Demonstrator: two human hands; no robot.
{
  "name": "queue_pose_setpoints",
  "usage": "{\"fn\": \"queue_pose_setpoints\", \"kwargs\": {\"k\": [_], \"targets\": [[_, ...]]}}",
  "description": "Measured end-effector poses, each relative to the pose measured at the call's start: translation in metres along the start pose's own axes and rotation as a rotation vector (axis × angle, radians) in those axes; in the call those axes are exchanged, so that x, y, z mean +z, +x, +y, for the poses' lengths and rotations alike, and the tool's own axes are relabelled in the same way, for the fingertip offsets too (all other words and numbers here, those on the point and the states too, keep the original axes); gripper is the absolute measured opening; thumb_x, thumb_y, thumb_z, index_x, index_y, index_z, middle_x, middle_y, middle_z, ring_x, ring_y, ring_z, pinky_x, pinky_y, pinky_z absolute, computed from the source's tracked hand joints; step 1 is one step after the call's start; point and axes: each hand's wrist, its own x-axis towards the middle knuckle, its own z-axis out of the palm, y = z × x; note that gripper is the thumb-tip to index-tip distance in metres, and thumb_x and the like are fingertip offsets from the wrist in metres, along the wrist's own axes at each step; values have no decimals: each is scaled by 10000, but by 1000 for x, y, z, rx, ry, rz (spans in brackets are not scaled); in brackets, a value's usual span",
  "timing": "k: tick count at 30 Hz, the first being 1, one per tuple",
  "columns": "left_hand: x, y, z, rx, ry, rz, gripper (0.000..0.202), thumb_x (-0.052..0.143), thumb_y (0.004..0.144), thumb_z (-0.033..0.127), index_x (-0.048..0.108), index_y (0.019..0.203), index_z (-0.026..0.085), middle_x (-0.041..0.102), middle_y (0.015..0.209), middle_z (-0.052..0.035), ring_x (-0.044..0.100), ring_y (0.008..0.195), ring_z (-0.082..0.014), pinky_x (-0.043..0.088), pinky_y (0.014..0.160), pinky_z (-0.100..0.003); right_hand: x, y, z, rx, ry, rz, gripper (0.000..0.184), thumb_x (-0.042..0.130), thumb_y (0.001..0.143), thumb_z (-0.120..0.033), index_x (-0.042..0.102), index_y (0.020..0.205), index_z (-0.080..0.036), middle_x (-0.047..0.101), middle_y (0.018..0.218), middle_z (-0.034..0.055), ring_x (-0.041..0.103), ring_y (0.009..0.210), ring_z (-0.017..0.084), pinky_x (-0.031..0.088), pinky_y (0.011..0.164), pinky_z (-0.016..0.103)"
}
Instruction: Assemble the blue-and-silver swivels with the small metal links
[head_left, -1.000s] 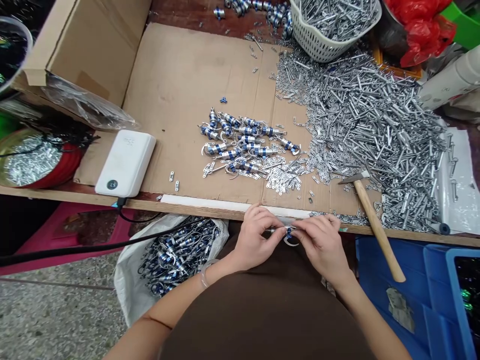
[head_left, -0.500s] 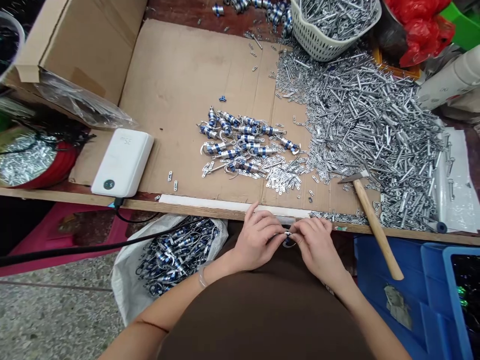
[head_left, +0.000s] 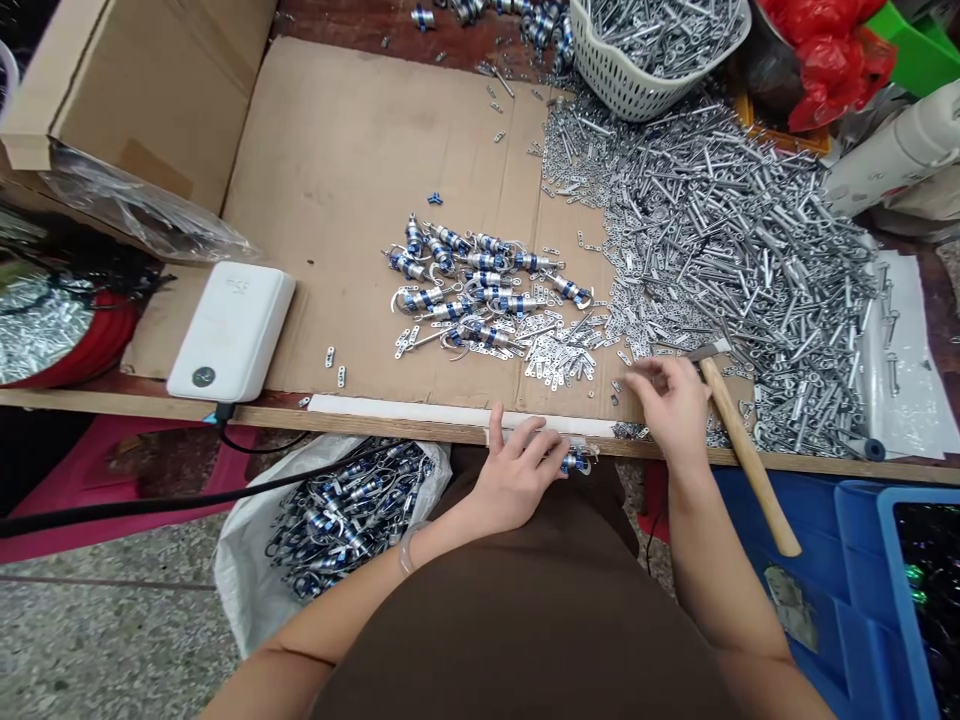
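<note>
Left hand [head_left: 516, 478] sits at the wooden front table edge [head_left: 262, 416]. Blue-banded silver metal fitting [head_left: 577, 462] is at its fingertips, partly hidden; can't tell if it's pinched. Right hand [head_left: 672, 405] open, fingers loosely curved, nothing visible in them, just above small punched silver strips [head_left: 628, 431], just beside wooden-handled hammer [head_left: 742, 450].

I can see a small metal fitting [head_left: 576, 462], banded in blue with a wire hook, lying tilted at the wooden table edge [head_left: 405, 422] beside the left hand [head_left: 517, 475]. Small punched metal strips [head_left: 559, 362] lie scattered on the cardboard [head_left: 360, 200] near the right hand [head_left: 673, 405].
</note>
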Motion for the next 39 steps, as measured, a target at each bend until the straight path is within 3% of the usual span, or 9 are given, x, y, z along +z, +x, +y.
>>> {"fn": "queue_pose_setpoints", "kwargs": {"k": [2, 5, 10, 13, 18, 24, 36, 39], "targets": [[-1, 0, 0, -15, -19, 22, 119, 554, 836, 251, 609, 938, 224, 661, 869, -7, 548, 952, -208, 9, 1080, -556, 2, 18, 1, 37, -79, 46, 184, 521, 788, -350, 616, 837, -201, 575, 880, 67, 483, 848, 234, 265, 770, 397], [-1, 0, -1, -16, -82, 89, 81, 582, 818, 229, 612, 893, 234, 669, 815, 24, 556, 934, -191, 71, 1086, -541, 0, 25, -5, 10, -130, -49, 153, 503, 805, -295, 616, 771, -198, 577, 844, 67, 469, 876, 251, 263, 761, 395], [1, -1, -3, 0, -186, 150, 39, 576, 825, 206, 605, 849, 216, 676, 788, 39, 583, 885, -153, 148, 1089, -502, -13, -14, -21, -172, 63, -356, 154, 435, 872, -242, 576, 816, -213, 601, 840, 12, 499, 840, 169, 295, 747, 316], [2, -2, -4, 15, -205, 153, 30, 581, 821, 200, 605, 839, 204, 680, 797, 32, 587, 877, -155, 185, 1080, -498, -13, -40, -27, -327, 57, -505, 144, 432, 879, -202, 570, 840, -217, 600, 822, -7, 482, 805, 142, 290, 722, 287], [3, -2, -5, 32, -198, 147, 54, 565, 829, 188, 611, 843, 211, 684, 799, 31, 585, 879, -155, 191, 1076, -503, 0, -51, -34, -507, -101, -415, 174, 430, 873, -164, 598, 843, -201, 601, 800, 15, 447, 796, 158, 271, 727, 302], [3, -1, -3, -1, -191, 153, 45, 575, 824, 204, 615, 819, 225, 682, 783, 44, 587, 862, -153, 175, 1076, -516, 1, -40, -37, -390, -19, -506, 138, 457, 858, -149, 571, 805, -204, 597, 790, -15, 470, 789, 137, 266, 719, 290], [3, 0, -4, -9, -202, 146, 41, 588, 816, 206, 617, 806, 234, 683, 780, 52, 586, 863, -153, 169, 1077, -520, 3, -51, -43, -273, -85, -478, 120, 451, 861, -184, 556, 805, -196, 592, 815, 6, 473, 805, 162, 266, 720, 308], [2, 0, -4, -15, -213, 143, 39, 595, 811, 217, 618, 819, 248, 682, 790, 49, 579, 888, -155, 169, 1077, -524, 2, -43, -42, -247, 8, -551, 134, 463, 854, -206, 566, 768, -209, 608, 804, -6, 501, 806, 160, 285, 714, 306]]}}
